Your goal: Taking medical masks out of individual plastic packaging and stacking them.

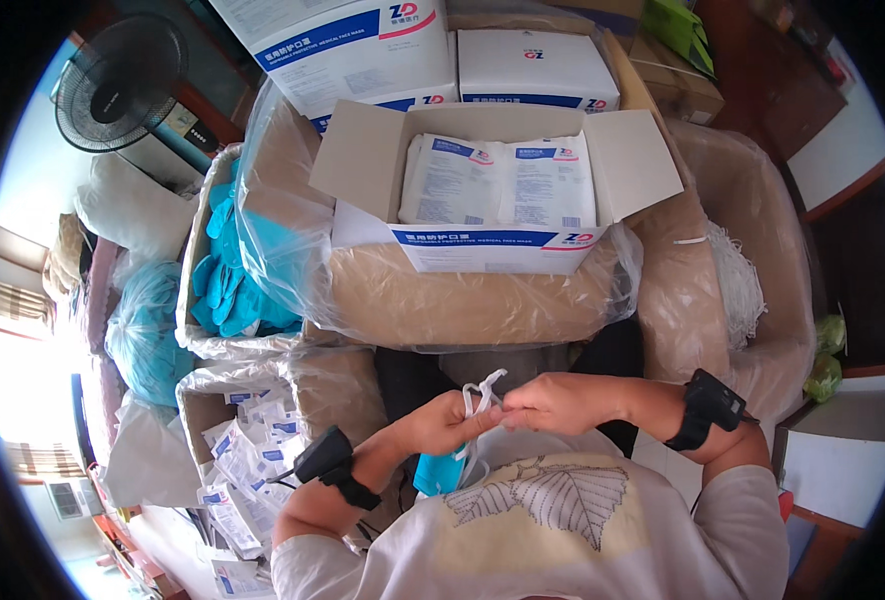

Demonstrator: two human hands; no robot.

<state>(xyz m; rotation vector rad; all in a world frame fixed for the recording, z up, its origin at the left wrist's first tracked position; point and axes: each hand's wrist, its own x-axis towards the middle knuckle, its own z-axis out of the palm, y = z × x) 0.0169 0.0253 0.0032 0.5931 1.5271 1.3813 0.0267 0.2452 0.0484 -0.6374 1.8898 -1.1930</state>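
My left hand (444, 424) is closed around white straps (484, 388), close in front of my chest. Below it hangs a blue face mask (438, 474), partly hidden by the hand. My right hand (550, 403) meets it from the right, fingers pinched together at the straps; its fingertips hide the exact grip. Beyond my hands, an open white carton (502, 258) holds two stacks of white mask packets (454, 185). It sits on a plastic-lined cardboard box (442, 305).
To the left, one lined box holds blue masks (227, 265), and a nearer one holds loose white packets (252, 455). At the right a box (787, 260) contains a bundle of white straps (737, 290). Closed cartons (537, 70) stand behind; a black fan (122, 80) is far left.
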